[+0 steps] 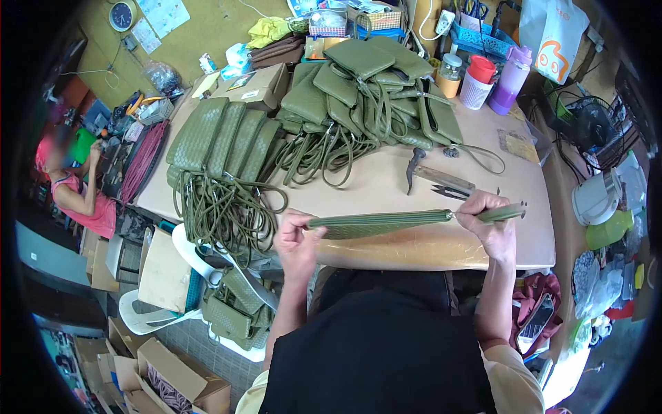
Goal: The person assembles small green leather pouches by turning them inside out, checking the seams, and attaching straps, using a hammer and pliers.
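Note:
A green zippered pouch (379, 226) is stretched level above the table's front edge, its zipper side facing up. My left hand (296, 245) pinches its left end between thumb and fingers. At the other end, my right hand (488, 224) is closed near the zipper's end, with a folded green strap (502, 212) sticking out to the right of it. What exactly the right fingertips press on is partly hidden. Just beyond my right hand lie dark pliers (452, 192) and a flat bar (447, 179). A hammer (413, 170) lies left of them.
Piles of green pouches (345, 93) with straps cover the back of the table (358, 190); another stack (217, 141) lies at left. A purple bottle (509, 83) and red-lidded container (477, 86) stand back right. White chairs (186, 241) and boxes (169, 372) are left. A person (79, 183) sits far left.

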Demonstrator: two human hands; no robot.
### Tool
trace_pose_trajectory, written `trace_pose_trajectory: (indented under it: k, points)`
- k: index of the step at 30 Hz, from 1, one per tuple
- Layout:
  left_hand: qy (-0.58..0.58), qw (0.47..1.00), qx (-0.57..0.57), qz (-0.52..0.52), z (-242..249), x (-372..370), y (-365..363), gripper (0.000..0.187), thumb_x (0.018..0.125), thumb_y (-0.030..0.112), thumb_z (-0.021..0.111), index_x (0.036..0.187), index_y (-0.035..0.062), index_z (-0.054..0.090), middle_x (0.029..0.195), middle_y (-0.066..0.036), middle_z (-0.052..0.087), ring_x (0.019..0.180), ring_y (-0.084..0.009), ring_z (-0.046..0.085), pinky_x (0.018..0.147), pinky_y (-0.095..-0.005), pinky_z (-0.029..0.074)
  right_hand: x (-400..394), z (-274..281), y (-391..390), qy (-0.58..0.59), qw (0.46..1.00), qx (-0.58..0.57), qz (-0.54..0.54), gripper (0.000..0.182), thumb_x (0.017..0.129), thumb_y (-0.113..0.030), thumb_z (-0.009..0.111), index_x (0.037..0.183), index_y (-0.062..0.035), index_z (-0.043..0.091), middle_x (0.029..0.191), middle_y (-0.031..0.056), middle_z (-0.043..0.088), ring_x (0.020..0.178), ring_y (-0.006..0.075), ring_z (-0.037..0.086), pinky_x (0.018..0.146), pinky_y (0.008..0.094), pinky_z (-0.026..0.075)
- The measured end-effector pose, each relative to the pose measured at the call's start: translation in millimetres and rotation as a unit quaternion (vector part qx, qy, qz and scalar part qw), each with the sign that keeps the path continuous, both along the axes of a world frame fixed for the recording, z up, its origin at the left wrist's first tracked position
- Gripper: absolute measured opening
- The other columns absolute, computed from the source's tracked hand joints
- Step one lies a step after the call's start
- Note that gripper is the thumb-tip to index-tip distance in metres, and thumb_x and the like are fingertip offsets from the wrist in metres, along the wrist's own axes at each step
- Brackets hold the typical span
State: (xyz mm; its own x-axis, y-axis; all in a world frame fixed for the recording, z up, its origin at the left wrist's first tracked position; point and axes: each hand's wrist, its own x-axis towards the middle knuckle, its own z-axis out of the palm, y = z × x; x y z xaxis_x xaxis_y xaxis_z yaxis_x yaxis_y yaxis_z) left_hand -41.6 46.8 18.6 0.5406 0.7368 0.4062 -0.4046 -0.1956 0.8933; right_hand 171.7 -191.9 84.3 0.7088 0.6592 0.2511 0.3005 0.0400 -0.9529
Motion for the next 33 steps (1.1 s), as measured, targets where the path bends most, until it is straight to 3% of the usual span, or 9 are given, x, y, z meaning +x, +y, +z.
trace_pose_trajectory:
  k: [4, 6, 8, 11, 14, 16, 18, 23, 33]
  points:
    - [0.061, 0.997, 0.019, -0.038, -20.7, 21.0, -11.3, 0.017, 0.08, -0.002, 0.069, 0.089, 0.0044, 0.057, 0.082, 0.001, 0.053, 0.067, -0.0051, 0.041, 0.06, -0.0186, 0.033, 16.3, -13.2, -25.4, -0.029, 0.999, -0.003, -0.043, 0.006, 0.076, -0.006, 0.068, 0.074, -0.0001, 0.065, 0.074, 0.0051, 0.063, 0.066, 0.0104, 0.056, 0.065, 0.0249, 0.045]
    - [0.164, 0.983, -0.04, -0.072, -35.7, 30.8, -17.4, 0.015, 0.083, 0.002, 0.069, 0.091, 0.0037, 0.057, 0.078, 0.005, 0.054, 0.063, -0.0032, 0.039, 0.058, -0.0172, 0.031, 30.7, -25.8, -43.9, 0.086, 0.992, -0.085, -0.048, 0.007, 0.078, -0.005, 0.065, 0.083, -0.0007, 0.067, 0.08, 0.0061, 0.064, 0.07, 0.0111, 0.056, 0.069, 0.0251, 0.045]
    - [0.153, 0.984, -0.046, -0.073, -38.9, 32.2, -17.6, 0.015, 0.085, 0.006, 0.069, 0.093, 0.0033, 0.056, 0.076, 0.007, 0.054, 0.062, -0.0009, 0.04, 0.057, -0.0165, 0.034, 46.6, -48.1, -59.8, 0.064, 0.99, -0.023, -0.125, 0.019, 0.081, -0.006, 0.065, 0.099, -0.0004, 0.064, 0.095, 0.0074, 0.063, 0.076, 0.0118, 0.057, 0.071, 0.0255, 0.046]
    - [0.159, 0.978, -0.088, -0.104, -22.8, 28.1, -24.4, 0.018, 0.087, 0.01, 0.069, 0.099, 0.0019, 0.058, 0.08, 0.005, 0.056, 0.064, -0.0002, 0.044, 0.058, -0.0159, 0.037, 79.7, -70.9, -91.9, -0.149, 0.827, 0.138, -0.524, 0.029, 0.088, -0.012, 0.063, 0.113, 0.0015, 0.055, 0.108, 0.0066, 0.059, 0.088, 0.0134, 0.056, 0.079, 0.0285, 0.046]
    - [0.181, 0.975, -0.043, -0.12, -21.2, 25.7, -23.8, 0.027, 0.088, 0.012, 0.069, 0.11, -0.0004, 0.06, 0.082, 0.003, 0.058, 0.064, -0.0005, 0.048, 0.058, -0.016, 0.041, 26.1, -8.3, -57.0, -0.243, 0.882, 0.08, -0.396, 0.027, 0.086, -0.01, 0.064, 0.11, 0.0007, 0.056, 0.104, 0.0073, 0.06, 0.093, 0.0157, 0.056, 0.084, 0.0312, 0.046]
    - [0.251, 0.957, -0.065, -0.129, -24.9, 25.0, -21.4, 0.035, 0.087, 0.012, 0.07, 0.117, -0.0018, 0.06, 0.086, -0.001, 0.063, 0.065, -0.0015, 0.051, 0.06, -0.017, 0.044, -12.1, 11.9, -12.3, -0.254, 0.952, 0.023, -0.169, 0.029, 0.083, -0.008, 0.066, 0.109, -0.0004, 0.056, 0.104, 0.0087, 0.062, 0.096, 0.0207, 0.058, 0.085, 0.0337, 0.047]
    - [0.227, 0.963, -0.08, -0.12, -20.5, 28.7, -24.1, 0.034, 0.087, 0.011, 0.071, 0.116, -0.0025, 0.061, 0.087, -0.002, 0.065, 0.067, -0.0018, 0.053, 0.062, -0.0176, 0.046, -43.8, 11.0, 33.5, -0.367, 0.924, -0.106, -0.027, 0.032, 0.079, -0.011, 0.07, 0.107, -0.0037, 0.058, 0.105, 0.0136, 0.063, 0.101, 0.0302, 0.06, 0.089, 0.0399, 0.045]
    - [0.179, 0.971, -0.119, -0.103, -13.5, 35.2, -24.6, 0.031, 0.086, 0.009, 0.071, 0.112, -0.0047, 0.063, 0.09, -0.005, 0.068, 0.069, -0.0024, 0.056, 0.066, -0.0186, 0.049, -53.6, -37.3, 88.8, -0.382, 0.878, -0.275, 0.086, 0.023, 0.075, -0.018, 0.074, 0.093, -0.0075, 0.064, 0.089, 0.0112, 0.067, 0.087, 0.0285, 0.064, 0.082, 0.0404, 0.045]
    - [0.249, 0.951, -0.116, -0.143, -20.8, 40.6, -18.8, 0.014, 0.087, 0.004, 0.067, 0.098, -0.0041, 0.063, 0.072, 0.0, 0.061, 0.061, -0.0038, 0.055, 0.057, -0.0192, 0.049, -48.1, -38.0, 87.5, -0.315, 0.906, -0.271, 0.081, 0.02, 0.079, -0.022, 0.071, 0.088, -0.0049, 0.066, 0.076, 0.0133, 0.067, 0.075, 0.0323, 0.065, 0.079, 0.042, 0.047]
